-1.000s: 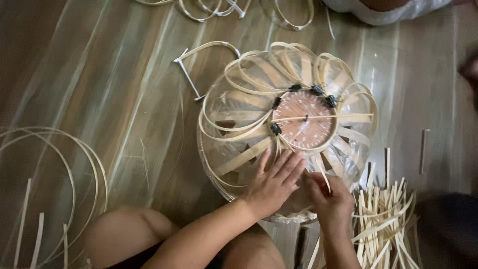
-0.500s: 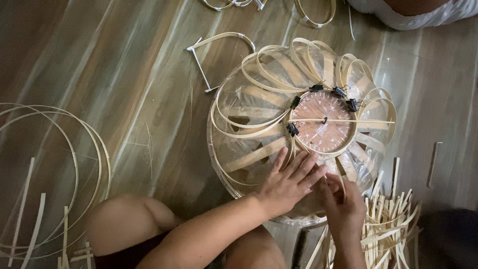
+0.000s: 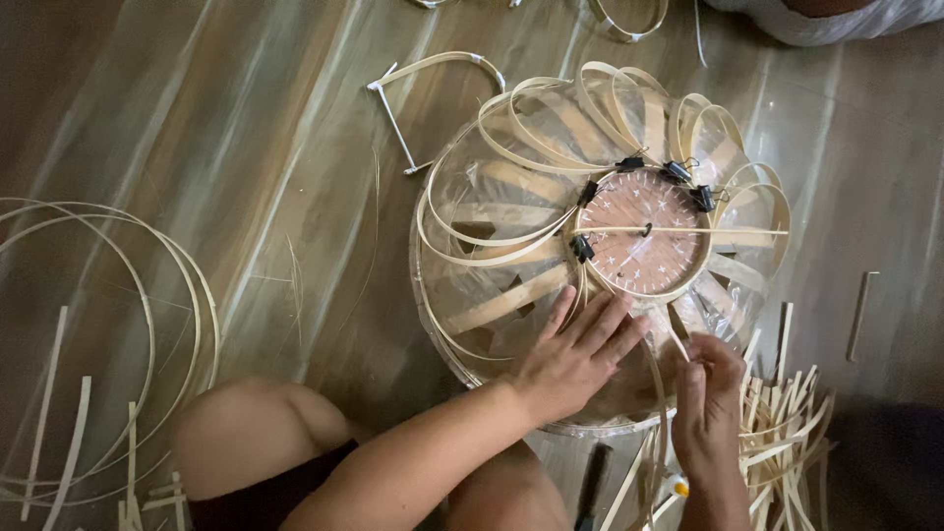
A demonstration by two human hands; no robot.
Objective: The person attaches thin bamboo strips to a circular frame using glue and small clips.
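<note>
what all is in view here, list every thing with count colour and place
dome-shaped frame of pale bamboo strip loops over clear plastic: one, centre floor
round brown wooden disc: one, top of the frame
black binder clips: about five, around the disc rim
thin pale bamboo hoops: several, left floor
loose pale bamboo strips: a pile, lower right
bent bamboo piece: one, above the frame
another person's pale clothing: top right edge
bare knee: one, lower left
left hand: flat on the frame
right hand: pinching a strip

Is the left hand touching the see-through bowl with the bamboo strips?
Touching. The head view shows the left hand pressed flat, fingers spread, on the clear bowl just below the round wooden disc.
</note>
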